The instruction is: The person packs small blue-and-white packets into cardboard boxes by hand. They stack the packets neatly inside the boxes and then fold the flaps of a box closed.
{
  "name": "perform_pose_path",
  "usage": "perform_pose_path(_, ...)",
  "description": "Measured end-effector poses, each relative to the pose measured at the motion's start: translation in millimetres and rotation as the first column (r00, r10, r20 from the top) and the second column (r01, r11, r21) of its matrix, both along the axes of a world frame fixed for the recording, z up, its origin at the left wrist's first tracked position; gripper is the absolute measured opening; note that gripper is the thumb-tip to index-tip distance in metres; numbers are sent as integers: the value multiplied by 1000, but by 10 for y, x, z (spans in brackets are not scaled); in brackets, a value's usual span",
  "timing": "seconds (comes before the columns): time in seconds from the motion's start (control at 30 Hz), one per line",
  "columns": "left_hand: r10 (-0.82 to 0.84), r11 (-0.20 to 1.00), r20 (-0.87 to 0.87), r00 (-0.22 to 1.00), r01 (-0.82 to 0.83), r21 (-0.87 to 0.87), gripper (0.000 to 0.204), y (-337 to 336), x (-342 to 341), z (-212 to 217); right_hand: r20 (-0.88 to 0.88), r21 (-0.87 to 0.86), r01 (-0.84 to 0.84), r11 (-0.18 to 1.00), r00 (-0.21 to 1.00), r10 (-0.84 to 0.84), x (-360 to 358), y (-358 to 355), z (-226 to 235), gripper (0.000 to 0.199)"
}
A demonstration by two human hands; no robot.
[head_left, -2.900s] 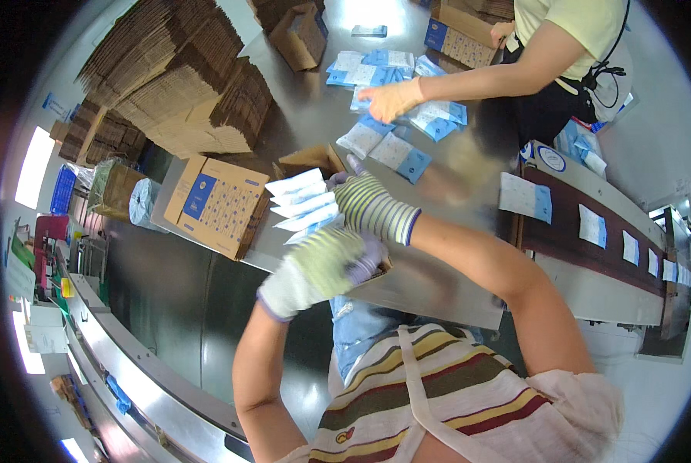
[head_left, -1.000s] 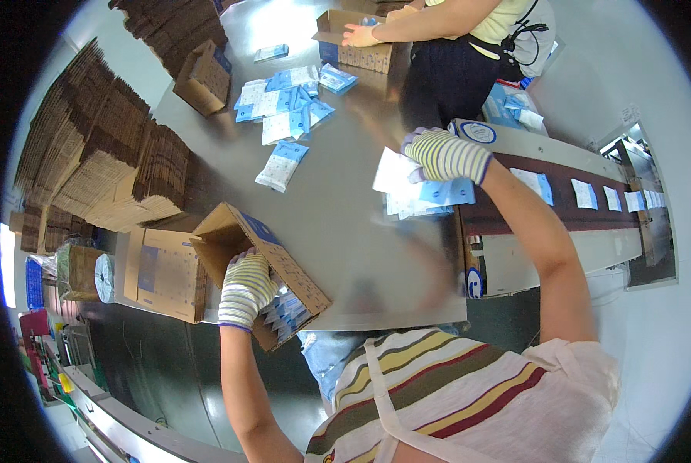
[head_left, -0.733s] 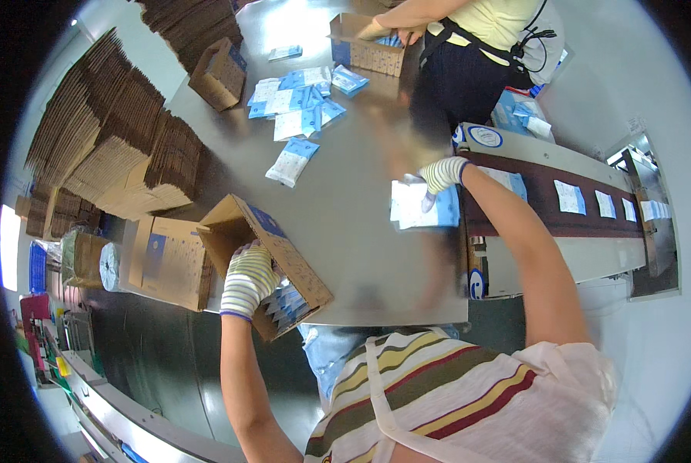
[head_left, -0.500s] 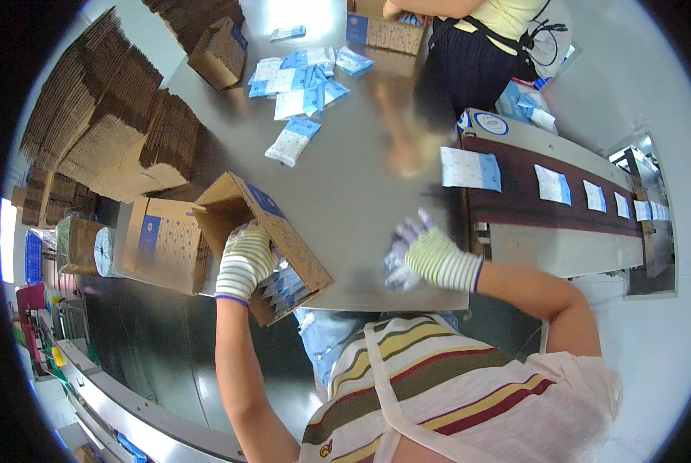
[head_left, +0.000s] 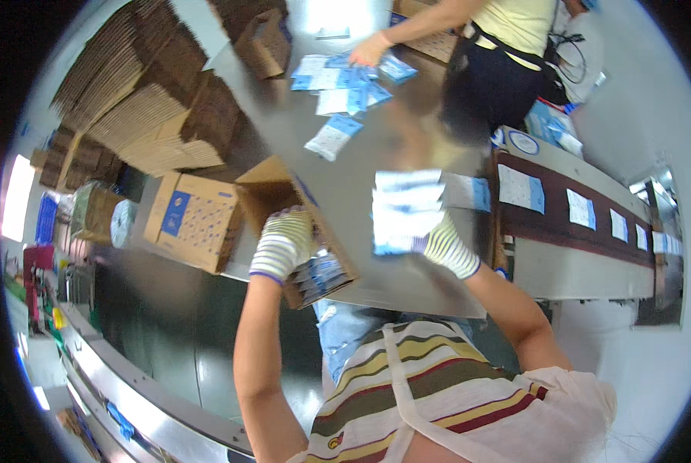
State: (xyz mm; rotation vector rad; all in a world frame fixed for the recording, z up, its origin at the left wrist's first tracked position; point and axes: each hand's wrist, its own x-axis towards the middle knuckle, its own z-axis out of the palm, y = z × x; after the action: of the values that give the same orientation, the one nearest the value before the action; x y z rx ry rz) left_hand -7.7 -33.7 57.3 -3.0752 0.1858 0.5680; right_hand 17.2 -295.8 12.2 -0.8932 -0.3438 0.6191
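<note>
My left hand (head_left: 285,243), in a striped knit glove, reaches into a tilted open carton (head_left: 326,239) at the table's near edge. Its fingers are curled, and what they press on is hidden inside. Blue-and-white packets (head_left: 318,274) stand packed in the carton's near end, beside that hand. Over the table to the right, my gloved right hand (head_left: 447,245) grips the right side of a fanned stack of white-and-blue packets (head_left: 407,208), slightly blurred. Just beyond this stack, a single flat packet (head_left: 469,193) lies at the conveyor's end.
The conveyor (head_left: 600,197) on the right carries spaced packets. Loose packets (head_left: 334,139) lie on the far table (head_left: 299,147), where a co-worker's hand (head_left: 370,50) reaches in. Flattened cartons (head_left: 145,92) are stacked at left, near a printed carton (head_left: 195,220).
My right hand has moved away from me and now shows a fanned stack of packets. My left hand stays in the carton. The co-worker's hand has come over the loose packets. The view has shifted.
</note>
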Motion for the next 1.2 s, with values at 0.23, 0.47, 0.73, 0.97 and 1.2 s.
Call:
perform_pose_path(0.23,-29,996,29,999,31,-82,47,-97,5,52,870,-490,461,740,213,444,841,1706,603,58)
perform_pose_path(0.47,39,988,0,999,-39,-149,45,-195,-19,9,607,-722,556,412,223,763,838,1930,309,72)
perform_pose_path(0.73,-71,931,162,984,124,-344,37,55,-99,-419,996,-87,565,821,47,73,187,1162,1170,65)
perform_pose_path(0.97,136,872,590,795,187,-453,18,334,-512,705,641,-575,482,661,-238,730,-515,739,418,40)
perform_pose_path(1.2,411,906,597,689,-238,-350,29,1184,-756,66,603,-577,448,682,-330,727,-403,1472,434,32)
